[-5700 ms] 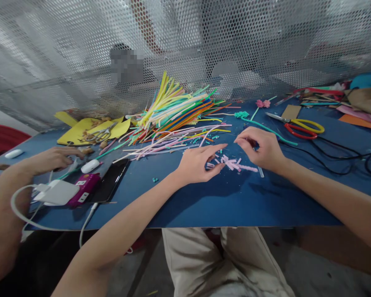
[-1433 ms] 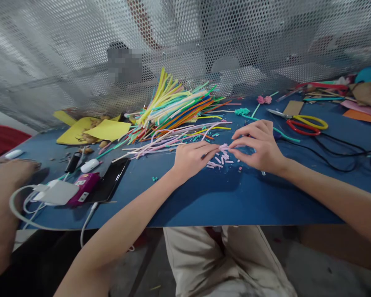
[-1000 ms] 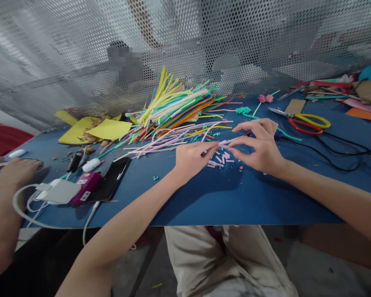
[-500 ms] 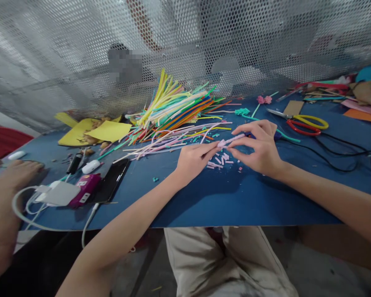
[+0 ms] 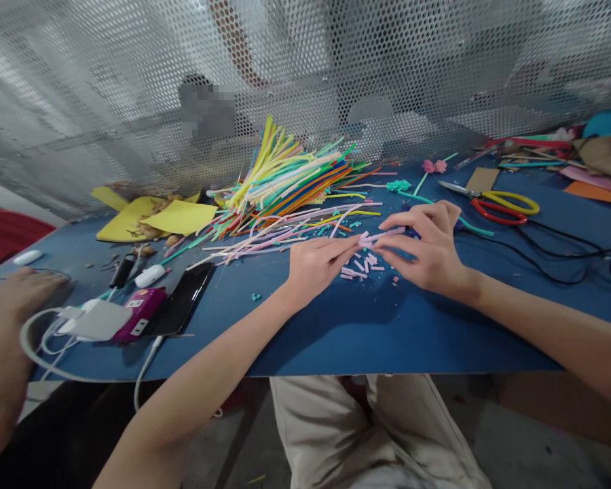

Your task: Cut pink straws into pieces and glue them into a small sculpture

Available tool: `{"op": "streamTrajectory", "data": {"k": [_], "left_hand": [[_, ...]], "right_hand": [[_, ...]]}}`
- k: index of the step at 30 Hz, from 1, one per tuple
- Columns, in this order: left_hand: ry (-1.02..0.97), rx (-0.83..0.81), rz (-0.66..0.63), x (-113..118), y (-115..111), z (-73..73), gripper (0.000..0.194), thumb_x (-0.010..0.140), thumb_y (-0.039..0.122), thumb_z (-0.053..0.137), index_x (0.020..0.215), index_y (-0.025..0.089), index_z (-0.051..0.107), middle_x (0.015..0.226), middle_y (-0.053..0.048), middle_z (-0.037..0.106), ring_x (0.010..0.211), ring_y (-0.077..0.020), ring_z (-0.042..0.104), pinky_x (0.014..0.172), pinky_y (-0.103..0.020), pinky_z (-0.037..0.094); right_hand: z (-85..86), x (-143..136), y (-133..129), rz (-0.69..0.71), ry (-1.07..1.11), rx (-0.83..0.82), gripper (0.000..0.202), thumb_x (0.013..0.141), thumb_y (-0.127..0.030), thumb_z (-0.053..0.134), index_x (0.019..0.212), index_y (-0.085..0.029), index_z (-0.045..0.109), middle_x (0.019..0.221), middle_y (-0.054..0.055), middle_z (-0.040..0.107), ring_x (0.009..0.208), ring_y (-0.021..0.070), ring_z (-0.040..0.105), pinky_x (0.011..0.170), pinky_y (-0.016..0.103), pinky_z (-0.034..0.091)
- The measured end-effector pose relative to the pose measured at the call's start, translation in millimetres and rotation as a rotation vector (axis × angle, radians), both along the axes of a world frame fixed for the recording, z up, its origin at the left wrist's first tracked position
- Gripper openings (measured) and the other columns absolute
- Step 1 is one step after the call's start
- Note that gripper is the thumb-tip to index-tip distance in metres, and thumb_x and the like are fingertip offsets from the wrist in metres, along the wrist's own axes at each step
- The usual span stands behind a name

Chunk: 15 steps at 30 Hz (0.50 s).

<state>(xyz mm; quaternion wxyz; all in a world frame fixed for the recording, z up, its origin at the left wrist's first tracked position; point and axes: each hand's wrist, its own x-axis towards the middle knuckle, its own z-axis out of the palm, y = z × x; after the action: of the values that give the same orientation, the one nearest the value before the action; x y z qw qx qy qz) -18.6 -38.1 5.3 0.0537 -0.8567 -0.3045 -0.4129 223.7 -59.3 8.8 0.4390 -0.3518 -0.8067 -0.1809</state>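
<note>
Between both hands is a small lilac pipe cleaner piece (image 5: 364,240), with a short stem running towards the right. My left hand (image 5: 316,263) pinches its left end, the fingers straight and pressed together. My right hand (image 5: 432,251) curls round the right side, thumb and fingertips at the lilac piece. Just below lie several short lilac cuttings (image 5: 359,269) on the blue table (image 5: 346,339). Behind my right fingers a dark blue object shows in part; its kind is hidden.
A large bundle of coloured pipe cleaners (image 5: 290,180) lies at the back against a perforated metal screen (image 5: 305,68). Scissors (image 5: 504,204) and black cables (image 5: 560,261) are at right. A phone (image 5: 188,299), a purple charger (image 5: 145,312) and a co-worker's hand (image 5: 25,292) are at left.
My right hand has shifted very slightly, its fingers bending at the lilac piece. My left hand stays almost where it was, still pinching.
</note>
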Motion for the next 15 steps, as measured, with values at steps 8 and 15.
{"op": "streamTrajectory", "data": {"k": [8,15], "left_hand": [[0.014,0.026,0.029,0.0,0.1,-0.2,0.022,0.098,0.036,0.065,0.114,0.027,0.076,0.099,0.0,0.08,0.082,-0.0142,0.077,0.07,-0.024,0.057],[-0.011,0.052,0.006,-0.1,0.8,-3.4,0.023,0.097,0.034,0.066,0.116,0.026,0.076,0.096,-0.001,0.081,0.081,-0.0146,0.077,0.069,-0.023,0.057]], "right_hand": [[-2.0,1.8,1.7,-0.015,0.01,0.017,0.007,0.091,-0.034,0.073,0.097,-0.037,0.074,0.114,-0.002,0.073,0.103,0.0262,0.055,0.093,0.052,0.032],[-2.8,-0.8,0.9,0.0,0.008,0.029,0.008,0.092,-0.029,0.071,0.097,-0.035,0.075,0.115,-0.002,0.073,0.104,0.0254,0.056,0.091,0.05,0.032]]}}
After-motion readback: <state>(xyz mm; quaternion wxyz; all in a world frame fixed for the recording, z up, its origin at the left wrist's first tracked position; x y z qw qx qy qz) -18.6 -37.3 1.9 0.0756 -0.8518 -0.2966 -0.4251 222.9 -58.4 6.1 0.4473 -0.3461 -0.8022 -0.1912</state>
